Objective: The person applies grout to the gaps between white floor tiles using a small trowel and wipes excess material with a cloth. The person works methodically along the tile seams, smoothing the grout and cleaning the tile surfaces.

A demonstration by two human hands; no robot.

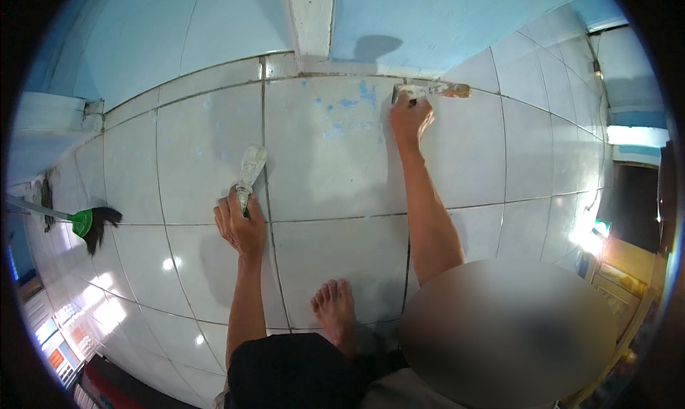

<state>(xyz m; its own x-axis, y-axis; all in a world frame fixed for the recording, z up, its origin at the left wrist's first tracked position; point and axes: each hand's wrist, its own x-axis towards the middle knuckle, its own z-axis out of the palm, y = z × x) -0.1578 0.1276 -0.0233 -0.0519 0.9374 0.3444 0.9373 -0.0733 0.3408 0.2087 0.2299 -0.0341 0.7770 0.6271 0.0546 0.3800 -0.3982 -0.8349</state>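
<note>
My left hand (241, 222) is closed round the dark handle of a putty knife (252, 168). Its blade, crusted with white, points away from me over the tiles. Further off to the right, by the foot of the wall, my right hand (412, 118) grips a flat tool (432, 90) smeared with white. A brown end of that tool sticks out to the right; its exact kind I cannot make out. Blue paint specks (347, 102) mark the tile floor (325, 170) between the two hands, nearer the wall.
A light blue wall (442, 24) with a white post (311, 17) runs along the far side. At the left lies a broom with a green head (83, 223) and dark bristles. My bare foot (334, 305) is on the tiles in front. A blurred oval (506, 330) covers the lower right.
</note>
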